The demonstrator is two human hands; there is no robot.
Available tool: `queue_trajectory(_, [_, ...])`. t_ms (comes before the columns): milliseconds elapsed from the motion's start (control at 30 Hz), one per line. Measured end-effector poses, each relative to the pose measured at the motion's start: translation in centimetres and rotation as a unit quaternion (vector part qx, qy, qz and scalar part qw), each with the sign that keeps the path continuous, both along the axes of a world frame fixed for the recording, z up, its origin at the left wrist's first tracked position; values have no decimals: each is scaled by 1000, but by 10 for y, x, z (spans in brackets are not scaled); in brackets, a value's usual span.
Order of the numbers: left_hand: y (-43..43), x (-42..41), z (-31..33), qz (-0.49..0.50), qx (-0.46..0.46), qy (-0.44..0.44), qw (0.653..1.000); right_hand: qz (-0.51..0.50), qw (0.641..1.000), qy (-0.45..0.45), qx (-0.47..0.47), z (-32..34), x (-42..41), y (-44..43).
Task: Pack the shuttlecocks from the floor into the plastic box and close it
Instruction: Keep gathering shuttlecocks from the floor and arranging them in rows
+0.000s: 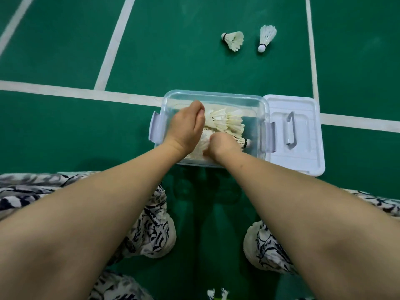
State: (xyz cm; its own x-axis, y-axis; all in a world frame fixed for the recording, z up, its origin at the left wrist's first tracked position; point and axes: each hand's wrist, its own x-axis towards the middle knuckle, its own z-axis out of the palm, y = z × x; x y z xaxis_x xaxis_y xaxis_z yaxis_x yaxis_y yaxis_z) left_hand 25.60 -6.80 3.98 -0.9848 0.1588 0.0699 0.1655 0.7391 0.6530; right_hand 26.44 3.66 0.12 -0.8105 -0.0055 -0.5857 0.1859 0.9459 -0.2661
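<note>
— Where are the grips?
— Left grip (186, 128) and right grip (223, 146), both curled, are in the box (216, 96) over the packed shuttlecocks (227, 122); whether they're holding any, I cannot tell.
— Others?
— Two loose shuttlecocks (233, 40) well beyond them; lid (298, 161) just right, seemingly touching the box.

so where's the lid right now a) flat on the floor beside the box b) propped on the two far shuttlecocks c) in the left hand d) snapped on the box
a: the white lid lies flat on the green floor right beside the open plastic box, handle up.
</note>
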Motion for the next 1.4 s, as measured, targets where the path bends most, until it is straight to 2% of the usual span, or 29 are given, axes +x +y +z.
queue_trajectory(167, [1, -4, -3, 4, 10, -6, 1000, 53, 994, 36, 91, 5, -2, -2])
queue_trajectory(233, [2, -3, -3, 6, 16, -11, 1000, 69, 991, 51, 98, 7, -3, -2])
queue_trajectory(533, [6, 4, 8, 21, 61, -24, 998, 19, 997, 81, 1, 14, 6, 16])
queue_trajectory(700, [10, 12, 16, -7, 50, -36, 998, 78, 984, 145, -69, 37, 21, 41])
queue_trajectory(933, [29, 31, 24, -38, 46, -25, 998, 123, 977, 150, -92, 54, 33, 54])
queue_trajectory(1200, [44, 36, 27, -45, 84, 5, 995, 91, 968, 210, -106, 71, 48, 41])
queue_trajectory(1300, [48, 36, 24, -6, 134, 16, 991, 72, 972, 199, -104, 67, 50, 40])
queue_trajectory(1400, [42, 27, 20, 89, 208, 5, 974, 32, 976, 200, -78, 56, 49, 49])
